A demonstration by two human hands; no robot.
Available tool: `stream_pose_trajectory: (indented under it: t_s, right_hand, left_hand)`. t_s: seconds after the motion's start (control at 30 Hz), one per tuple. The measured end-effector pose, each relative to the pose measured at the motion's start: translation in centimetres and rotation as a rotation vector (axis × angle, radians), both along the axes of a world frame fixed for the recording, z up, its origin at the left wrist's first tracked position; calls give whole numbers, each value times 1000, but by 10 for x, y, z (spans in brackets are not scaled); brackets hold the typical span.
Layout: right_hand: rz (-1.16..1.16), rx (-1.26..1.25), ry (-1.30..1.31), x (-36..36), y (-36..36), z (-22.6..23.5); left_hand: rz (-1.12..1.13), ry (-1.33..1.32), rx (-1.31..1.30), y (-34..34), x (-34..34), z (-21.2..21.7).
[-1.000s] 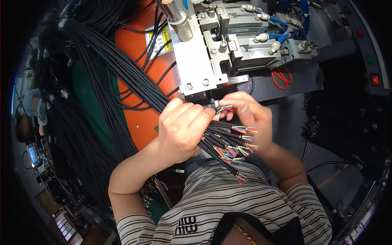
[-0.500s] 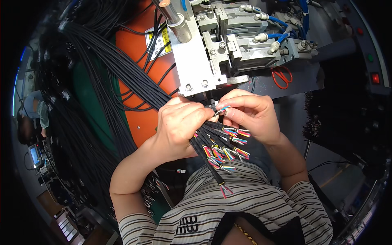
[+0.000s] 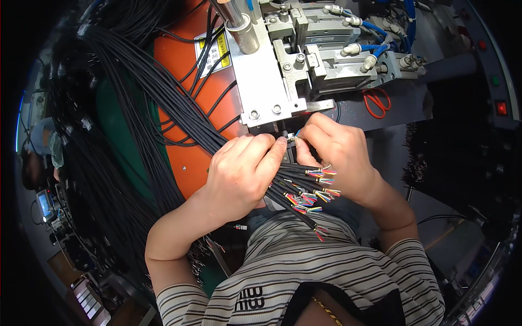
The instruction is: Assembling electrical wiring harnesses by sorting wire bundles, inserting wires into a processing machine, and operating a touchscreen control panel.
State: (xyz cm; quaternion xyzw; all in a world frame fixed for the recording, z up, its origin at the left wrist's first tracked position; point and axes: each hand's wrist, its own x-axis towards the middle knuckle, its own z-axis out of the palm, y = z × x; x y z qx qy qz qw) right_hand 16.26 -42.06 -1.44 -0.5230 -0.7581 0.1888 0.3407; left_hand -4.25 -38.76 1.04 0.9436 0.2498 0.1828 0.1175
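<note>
The left hand [image 3: 239, 171] is clenching black braided cables [image 3: 182, 106], apparently so their exposed coloured wires [image 3: 310, 199] are fanning right; the right hand [image 3: 340, 155] is pinching a blue wire end [image 3: 298, 132] (fingers are hiding most) by the pneumatic fixture's near edge.

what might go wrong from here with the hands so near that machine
Pinched fingers: the left hand and right hand both have fingertips close to the front edge of the metal fixture, so a moving part there might catch them.
Bent strands: the coloured wire ends fan out bare and could snag.
Slipping: the left hand grips many black cables at once, so one may slide loose.
</note>
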Motion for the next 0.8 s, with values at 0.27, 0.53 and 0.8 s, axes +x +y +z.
stream_pose_trajectory:
  t_s: [0.27,0.53,0.8]
  right_hand:
    - [-2,65,50,-2,-3,-14]
    - [1,180,-100,-2,-1,-7]
    - [81,-29,-51,8,6,-7]
  left_hand:
    - [29,2,-17,-2,2,-3]
    - [-40,118,17,1,6,9]
    - [-50,161,85,2,15,13]
